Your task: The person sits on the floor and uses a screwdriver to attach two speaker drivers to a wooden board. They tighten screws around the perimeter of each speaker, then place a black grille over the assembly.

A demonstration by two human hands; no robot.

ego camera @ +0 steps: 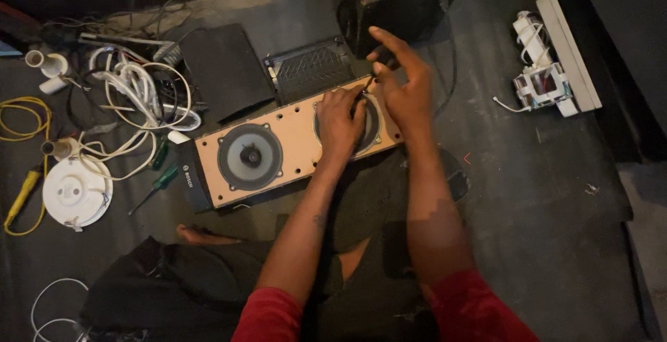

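From the head view, the speaker box (278, 149) lay on the dark floor (528, 196) with its grille already off and the wooden baffle bare. The left cone (250, 155) sat untouched in its hole. Over the right cone, the left hand (340, 120) pressed down flat, while the right hand (403, 85) pinched a thin screwdriver (367, 85) at the box's upper edge, so that driver seemed not yet freed.
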